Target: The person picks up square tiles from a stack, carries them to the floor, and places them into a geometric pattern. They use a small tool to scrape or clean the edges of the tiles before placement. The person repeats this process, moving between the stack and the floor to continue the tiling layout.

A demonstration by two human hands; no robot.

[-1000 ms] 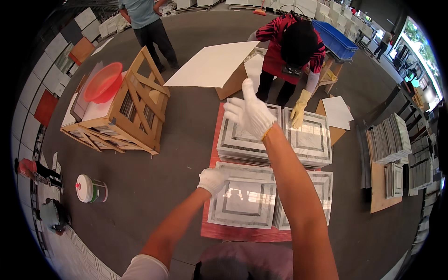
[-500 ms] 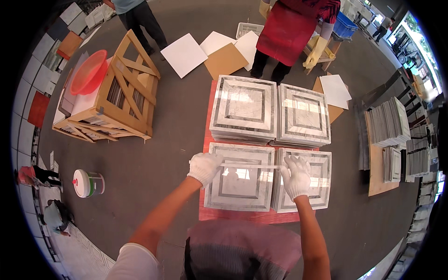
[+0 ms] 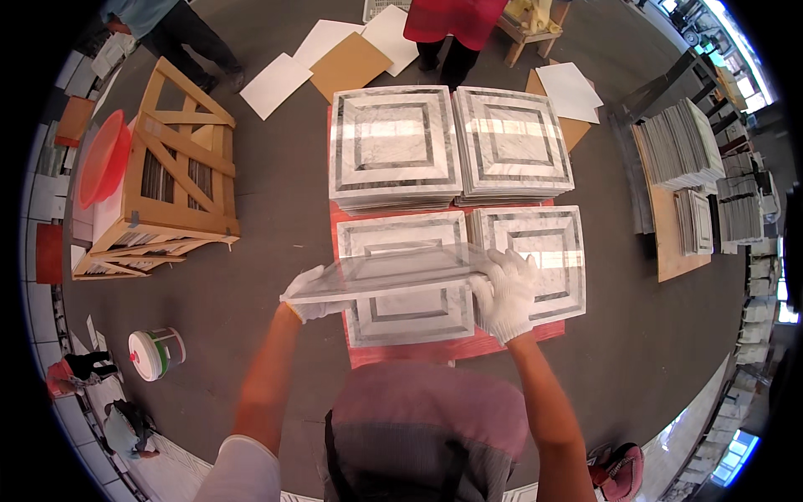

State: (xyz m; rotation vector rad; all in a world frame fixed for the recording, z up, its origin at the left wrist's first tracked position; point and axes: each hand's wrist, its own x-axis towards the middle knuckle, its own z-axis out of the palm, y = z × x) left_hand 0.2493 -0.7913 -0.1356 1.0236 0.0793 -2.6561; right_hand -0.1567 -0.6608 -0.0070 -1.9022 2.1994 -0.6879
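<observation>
My left hand [image 3: 311, 294], in a white knit glove, grips the left end of a tilted marble tile [image 3: 381, 284], its fingers under the near edge. At the tile's right end is my right hand [image 3: 505, 293], gloved the same way, thumb and palm against the edge. Motion blurs the raised tile. Beneath it stands the near left stack of tiles [image 3: 410, 325], with grey and white square-framed patterns. My right hand overlaps the near right stack [image 3: 556, 259]. Behind are a far left stack [image 3: 393, 138] and a far right stack [image 3: 514, 142]. All rest on a red surface [image 3: 418, 353].
A wooden crate [image 3: 188, 188] with a red basin [image 3: 104, 159] stands left, and a white bucket [image 3: 157, 356] nearer. White and brown sheets [image 3: 351, 67] lie on the floor ahead. A person in a red apron [image 3: 452, 21] stands beyond the stacks. More tiles [image 3: 682, 146] stand at right.
The tile, earlier seen edge-on as a thin strip between my hands, now tilts to show its broad face. My left hand has moved left and lower in relation to the stacks. The view has shifted.
</observation>
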